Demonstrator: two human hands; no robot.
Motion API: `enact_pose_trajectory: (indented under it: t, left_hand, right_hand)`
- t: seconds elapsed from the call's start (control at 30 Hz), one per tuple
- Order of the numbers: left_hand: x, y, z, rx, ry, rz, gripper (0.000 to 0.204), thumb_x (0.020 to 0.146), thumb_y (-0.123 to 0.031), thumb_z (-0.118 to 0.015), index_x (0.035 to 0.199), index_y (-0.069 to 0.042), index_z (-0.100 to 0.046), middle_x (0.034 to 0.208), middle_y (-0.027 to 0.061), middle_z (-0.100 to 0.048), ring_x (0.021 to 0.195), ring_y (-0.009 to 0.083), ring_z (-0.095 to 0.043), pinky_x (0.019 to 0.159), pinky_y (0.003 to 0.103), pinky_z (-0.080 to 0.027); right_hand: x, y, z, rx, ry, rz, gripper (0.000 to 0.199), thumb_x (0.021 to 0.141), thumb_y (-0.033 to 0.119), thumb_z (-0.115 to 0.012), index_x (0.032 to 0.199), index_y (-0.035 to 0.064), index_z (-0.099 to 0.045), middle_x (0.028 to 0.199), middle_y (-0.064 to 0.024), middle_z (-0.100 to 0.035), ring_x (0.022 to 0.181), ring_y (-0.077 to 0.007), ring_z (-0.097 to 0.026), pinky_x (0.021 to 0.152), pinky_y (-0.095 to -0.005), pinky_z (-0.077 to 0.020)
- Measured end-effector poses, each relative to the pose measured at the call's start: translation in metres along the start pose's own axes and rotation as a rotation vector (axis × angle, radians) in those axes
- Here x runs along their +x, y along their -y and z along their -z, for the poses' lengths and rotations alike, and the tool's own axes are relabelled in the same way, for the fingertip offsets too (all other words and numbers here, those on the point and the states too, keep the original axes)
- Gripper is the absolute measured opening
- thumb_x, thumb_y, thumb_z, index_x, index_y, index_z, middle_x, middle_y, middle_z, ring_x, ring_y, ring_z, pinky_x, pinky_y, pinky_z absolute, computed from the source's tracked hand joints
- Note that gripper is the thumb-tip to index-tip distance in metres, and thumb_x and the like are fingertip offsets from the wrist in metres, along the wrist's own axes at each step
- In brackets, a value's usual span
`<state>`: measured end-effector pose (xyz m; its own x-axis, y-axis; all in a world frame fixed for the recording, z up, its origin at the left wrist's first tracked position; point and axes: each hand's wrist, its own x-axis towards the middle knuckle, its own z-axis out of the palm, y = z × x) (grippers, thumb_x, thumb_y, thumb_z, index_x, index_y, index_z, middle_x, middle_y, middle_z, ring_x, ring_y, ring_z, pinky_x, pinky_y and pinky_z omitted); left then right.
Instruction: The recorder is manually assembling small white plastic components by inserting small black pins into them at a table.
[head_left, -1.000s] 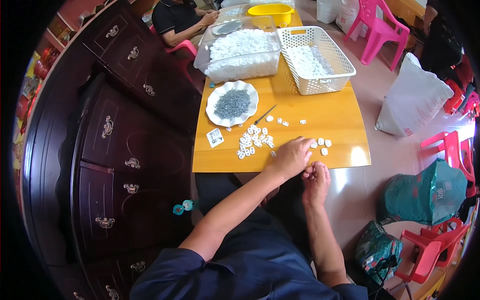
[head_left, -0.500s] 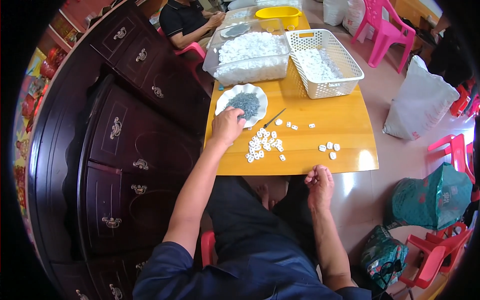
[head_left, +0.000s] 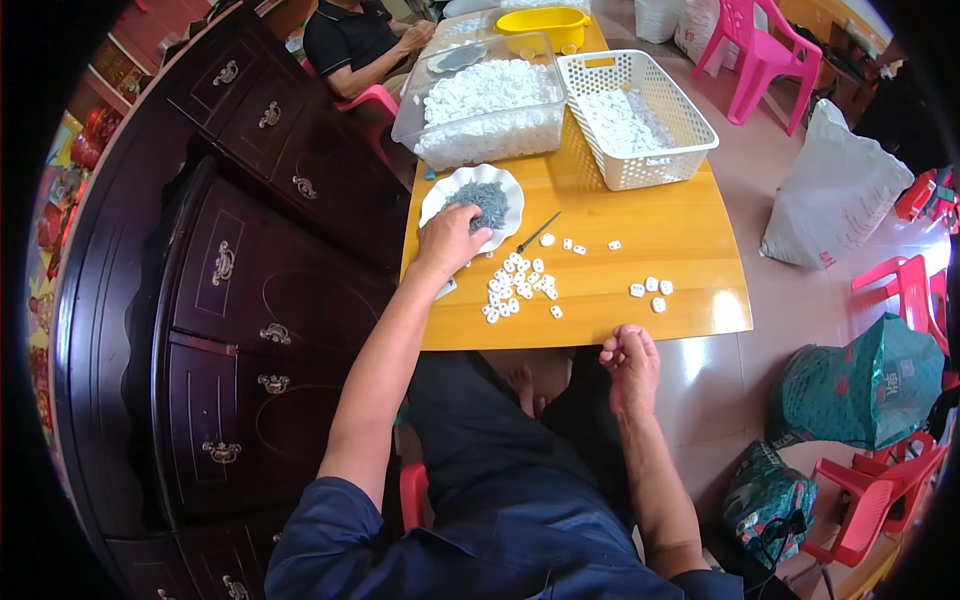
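My left hand (head_left: 450, 238) reaches over the near rim of a white scalloped plate (head_left: 508, 187) that holds a heap of small grey metal pieces (head_left: 482, 201); its fingertips rest at the heap's edge. My right hand (head_left: 630, 361) hangs just below the front edge of the yellow table (head_left: 660, 235), fingers curled; what it holds is hidden. Several small white plastic pieces (head_left: 517, 285) lie scattered in front of the plate, with three more (head_left: 650, 289) to the right. A thin metal tool (head_left: 537, 233) lies beside the plate.
A clear tub of white pieces (head_left: 482, 100) and a white basket (head_left: 634, 118) stand farther back, with a yellow bowl (head_left: 542, 22) behind them. Another person (head_left: 362, 40) sits at the far left end. A dark wooden cabinet (head_left: 240, 280) runs along the left; pink chairs and bags stand to the right.
My left hand has travelled from the table's front edge, near the right hand, up to the plate of grey pieces. My right hand has dropped slightly below the table edge.
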<state>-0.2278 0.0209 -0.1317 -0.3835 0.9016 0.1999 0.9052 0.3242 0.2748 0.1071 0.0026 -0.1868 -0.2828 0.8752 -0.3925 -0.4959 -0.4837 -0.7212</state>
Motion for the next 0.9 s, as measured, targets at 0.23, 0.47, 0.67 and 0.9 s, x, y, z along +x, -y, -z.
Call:
enact_pose_trajectory:
  t: [0.23, 0.47, 0.67, 0.9]
  left_hand:
    - [0.008, 0.009, -0.009, -0.047, 0.022, -0.053, 0.023, 0.084, -0.025, -0.078, 0.097, -0.008, -0.072, 0.095, 0.0126, -0.07, 0.094, 0.0349, -0.069, 0.081, 0.048, -0.055]
    - [0.012, 0.018, -0.016, -0.061, -0.008, -0.093, 0.009, 0.086, -0.015, -0.071, 0.088, -0.007, -0.068, 0.092, 0.013, -0.07, 0.091, 0.0365, -0.068, 0.08, 0.05, -0.054]
    - [0.011, 0.022, -0.014, -0.104, -0.067, -0.114, 0.008, 0.086, -0.014, -0.069, 0.085, -0.006, -0.069, 0.09, 0.0143, -0.071, 0.088, 0.0376, -0.069, 0.078, 0.05, -0.055]
    - [0.006, 0.024, -0.007, -0.204, -0.161, -0.134, 0.008, 0.087, -0.014, -0.067, 0.086, -0.007, -0.071, 0.089, 0.0135, -0.071, 0.085, 0.0366, -0.069, 0.077, 0.048, -0.056]
  right_hand:
    - [-0.009, -0.005, -0.005, -0.257, 0.175, 0.226, 0.014, 0.104, 0.013, -0.059, 0.098, 0.002, -0.067, 0.083, -0.0039, -0.069, 0.073, -0.0104, -0.064, 0.069, -0.0232, -0.0511]
    - [-0.028, 0.0, -0.038, -0.994, 0.331, 0.803, 0.019, 0.092, 0.005, -0.069, 0.11, -0.0013, -0.07, 0.097, -0.0177, -0.073, 0.091, -0.0316, -0.072, 0.083, -0.0375, -0.057]
    - [-0.004, -0.014, -0.077, -1.439, 0.535, 0.917, 0.059, 0.092, 0.026, -0.07, 0.143, 0.0037, -0.051, 0.146, -0.0179, -0.053, 0.138, -0.0387, -0.047, 0.115, -0.0529, -0.0368]
    - [0.024, -0.041, -0.092, -1.827, 0.595, 0.856, 0.066, 0.098, 0.039, -0.063, 0.152, 0.0073, -0.043, 0.16, -0.0134, -0.039, 0.15, -0.034, -0.032, 0.123, -0.0553, -0.0252]
